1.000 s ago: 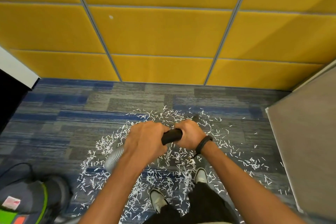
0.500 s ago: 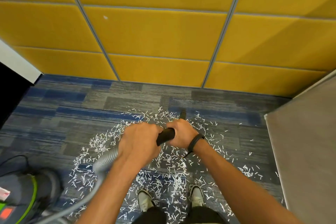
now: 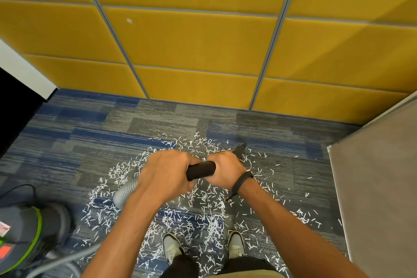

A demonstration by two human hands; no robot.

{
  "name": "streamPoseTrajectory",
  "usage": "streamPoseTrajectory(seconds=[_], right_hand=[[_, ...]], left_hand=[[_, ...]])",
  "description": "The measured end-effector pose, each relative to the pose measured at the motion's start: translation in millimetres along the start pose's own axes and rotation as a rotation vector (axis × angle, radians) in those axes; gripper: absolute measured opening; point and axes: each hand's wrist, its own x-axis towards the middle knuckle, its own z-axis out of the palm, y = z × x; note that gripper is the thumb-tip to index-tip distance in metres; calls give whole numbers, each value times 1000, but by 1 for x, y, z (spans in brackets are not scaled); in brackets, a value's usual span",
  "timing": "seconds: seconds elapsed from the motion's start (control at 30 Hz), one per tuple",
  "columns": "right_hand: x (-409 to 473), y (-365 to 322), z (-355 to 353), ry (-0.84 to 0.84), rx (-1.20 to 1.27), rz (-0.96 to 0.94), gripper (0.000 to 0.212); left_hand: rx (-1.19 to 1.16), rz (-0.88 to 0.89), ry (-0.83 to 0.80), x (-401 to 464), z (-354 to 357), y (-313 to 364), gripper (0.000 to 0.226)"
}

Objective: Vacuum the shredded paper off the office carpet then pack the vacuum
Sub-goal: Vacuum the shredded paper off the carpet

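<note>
White shredded paper [image 3: 203,205] lies thick on the carpet [image 3: 74,142] around our shoes, so little looks cleaned yet. Our left hand [image 3: 165,175] and right hand [image 3: 225,170] each grip the black wand [image 3: 200,170]; the vacuum [image 3: 27,232] sits at our left, unpacked.

Black wristband [image 3: 242,182], grey sneakers [image 3: 172,248], bare forearms

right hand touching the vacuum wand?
Touching. Head view shows the right hand with fingers curled around the black vacuum wand, no gap visible.
</note>
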Motion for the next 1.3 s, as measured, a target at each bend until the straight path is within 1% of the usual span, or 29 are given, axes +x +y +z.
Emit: streamPoseTrajectory(seconds=[0.1, 0.17, 0.33, 0.53, 0.63, 0.73, 0.93, 1.03, 1.17, 1.3], right_hand=[[2, -12, 2, -10, -12, -46, 23], [6, -22, 5, -31, -22, -73, 20], [23, -48, 21, -86, 4, -109, 14], [47, -83, 42, -106, -21, -137, 23], [63, -100, 52, -127, -28, -147, 21], [79, -116, 63, -135, -31, -152, 19], [104, -149, 82, -140, -8, -179, 19], [115, -161, 90, -159, -3, -185, 14], [124, -174, 100, -160, -8, -184, 13], [126, -187, 109, -128, -18, -187, 17]], left_hand=[[-10, -36, -11, -8, 0, -10, 52], [-9, -53, -10, -14, 2, -18, 54], [13, -102, 8, -31, 2, -41, 49], [2, -148, 21, -45, 5, -79, 49], [3, -174, 45, -50, 7, -101, 51], [21, -197, 64, -54, 7, -121, 47], [39, -228, 84, -63, 9, -158, 45], [33, -234, 98, -67, 9, -173, 47], [8, -246, 78, -72, 8, -190, 47], [2, -224, 59, -79, 2, -206, 45]])
